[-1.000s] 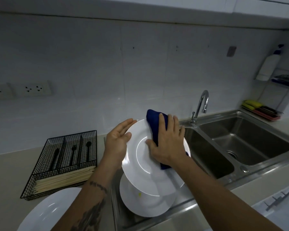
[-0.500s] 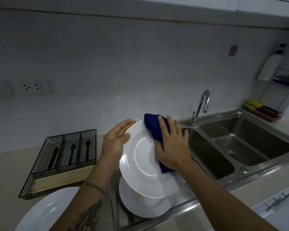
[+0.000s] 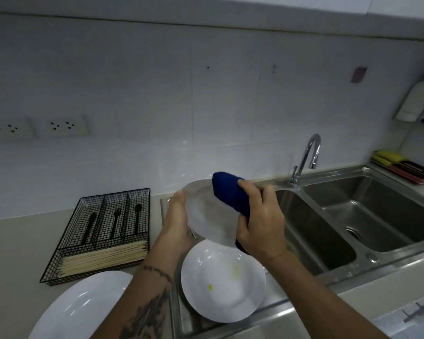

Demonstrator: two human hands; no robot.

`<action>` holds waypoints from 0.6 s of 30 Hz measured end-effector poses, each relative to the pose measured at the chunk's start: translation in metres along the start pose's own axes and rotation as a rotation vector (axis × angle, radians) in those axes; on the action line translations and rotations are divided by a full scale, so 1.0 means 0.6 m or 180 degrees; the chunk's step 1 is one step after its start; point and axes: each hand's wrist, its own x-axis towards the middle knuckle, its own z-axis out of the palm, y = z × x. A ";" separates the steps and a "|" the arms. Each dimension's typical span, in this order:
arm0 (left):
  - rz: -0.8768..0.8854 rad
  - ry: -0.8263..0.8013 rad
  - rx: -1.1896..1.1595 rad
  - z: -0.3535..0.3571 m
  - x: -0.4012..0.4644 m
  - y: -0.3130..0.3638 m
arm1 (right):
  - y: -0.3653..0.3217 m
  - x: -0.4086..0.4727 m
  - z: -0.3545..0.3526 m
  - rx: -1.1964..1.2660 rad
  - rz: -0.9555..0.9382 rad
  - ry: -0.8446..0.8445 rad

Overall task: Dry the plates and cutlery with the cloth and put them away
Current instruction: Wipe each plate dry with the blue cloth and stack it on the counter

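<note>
Over the drainboard: tilted plate (image 3: 207, 216), rim braced by flat left hand (image 3: 176, 218); right hand (image 3: 262, 223) grips blue cloth (image 3: 228, 194) to wipe it. Second plate (image 3: 223, 285) waits beneath.

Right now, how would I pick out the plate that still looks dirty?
Start at the steel sink and look to the draining board on its left. A white plate lies flat there, just below the one held up in the hands. Unlike the held plate and the one on the counter, it has yellow specks on it.
</note>
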 end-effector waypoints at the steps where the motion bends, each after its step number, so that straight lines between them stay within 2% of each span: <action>1: -0.0197 -0.0074 -0.0361 0.003 -0.006 0.010 | 0.001 -0.009 0.003 0.0033 -0.0125 0.0014; 3: -0.0275 -0.0077 -0.0728 0.004 0.007 0.020 | 0.003 -0.028 0.007 0.0079 -0.0309 -0.0085; 8: 0.0137 0.0231 -0.1280 0.001 0.019 0.033 | 0.014 -0.057 0.005 0.0288 -0.0458 -0.0553; 10: 0.0355 0.0369 -0.1253 -0.009 0.028 0.041 | 0.030 -0.067 -0.003 0.0392 -0.0547 -0.0932; 13: 0.0597 0.0144 -0.0810 -0.033 0.043 0.053 | 0.053 -0.087 -0.021 0.0625 -0.0374 -0.1347; 15: 0.0770 0.0080 -0.0600 -0.045 0.054 0.053 | 0.059 -0.083 -0.033 0.0892 0.0011 -0.1254; 18: 0.0953 0.0027 -0.0315 -0.040 0.046 0.048 | 0.051 -0.045 -0.038 0.1218 0.0602 -0.0710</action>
